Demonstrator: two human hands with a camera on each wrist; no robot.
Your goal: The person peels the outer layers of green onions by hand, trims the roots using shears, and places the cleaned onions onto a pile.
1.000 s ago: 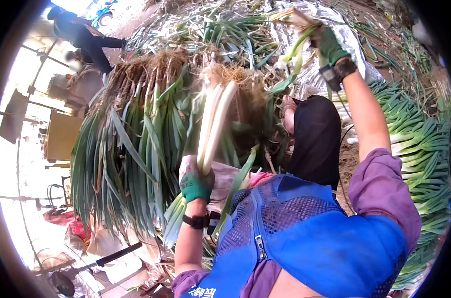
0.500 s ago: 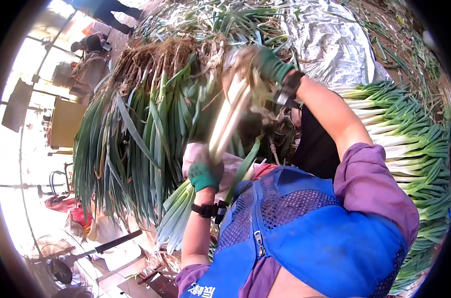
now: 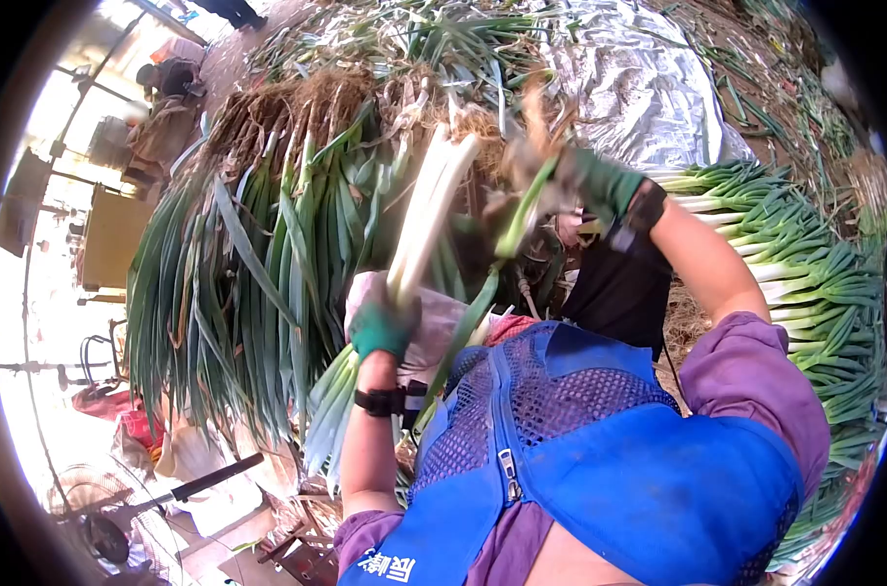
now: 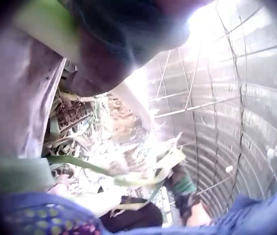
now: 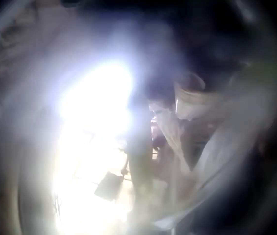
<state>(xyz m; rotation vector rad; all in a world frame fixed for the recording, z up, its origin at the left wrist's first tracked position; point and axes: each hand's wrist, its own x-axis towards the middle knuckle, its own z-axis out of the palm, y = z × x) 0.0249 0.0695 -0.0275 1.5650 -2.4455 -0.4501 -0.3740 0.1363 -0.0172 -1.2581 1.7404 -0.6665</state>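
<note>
In the head view my left hand [image 3: 385,327], in a green glove, grips a few long white leek stalks [image 3: 426,210] that tilt upward, roots at the top. My right hand [image 3: 600,184], gloved too, is to the right of the root ends and pinches a blurred strip of green and brown leaf [image 3: 527,210]. In the left wrist view the dark underside of a hand [image 4: 123,44] fills the top, and pale peeled leaf [image 4: 170,164] shows lower down. The right wrist view is blurred and glaring.
Unpeeled leeks [image 3: 258,234] lie in a thick row at left, roots up. Cleaned leeks [image 3: 805,283] are stacked at right. A white sheet [image 3: 649,88] spreads behind, a fan [image 3: 106,537] stands lower left, and a person [image 3: 175,76] is at the upper left.
My right hand came from the far upper right to the root ends, then drew back right with leaf in it. My left hand keeps its grip on the stalks.
</note>
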